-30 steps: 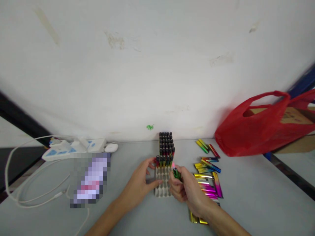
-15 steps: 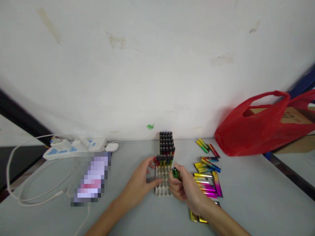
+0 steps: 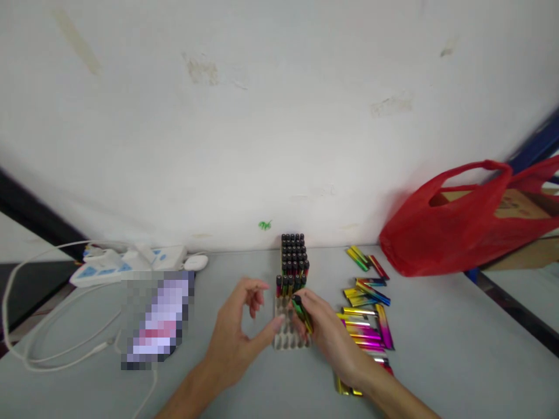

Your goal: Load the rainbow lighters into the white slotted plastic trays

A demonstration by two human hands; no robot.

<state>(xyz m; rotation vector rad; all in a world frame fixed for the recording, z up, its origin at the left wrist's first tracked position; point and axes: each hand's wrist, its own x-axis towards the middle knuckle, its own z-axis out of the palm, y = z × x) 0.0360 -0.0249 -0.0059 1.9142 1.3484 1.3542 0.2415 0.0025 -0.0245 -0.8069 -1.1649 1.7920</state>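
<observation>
My right hand is closed around slim metallic green-gold tubes with black ends, tilted over the tray; I cannot tell how many it holds. My left hand is open just left of the tray, thumb and fingers apart, with nothing between them. Under and between the hands lies a pale moulded tray with rows of round hollows. Across its far part stand rows of upright black-capped tubes, the nearest row showing red, green and gold bodies. The near hollows that show hold no tubes.
Loose shiny tubes in gold, magenta, green and blue lie right of the tray, partly behind my right forearm. A red bag with a cardboard box stands back right. A power strip, white cables and a blurred phone are left.
My left hand has drawn back left from the front row of tubes and spread wider. My right hand has moved slightly left over the tray, tilting the held tubes.
</observation>
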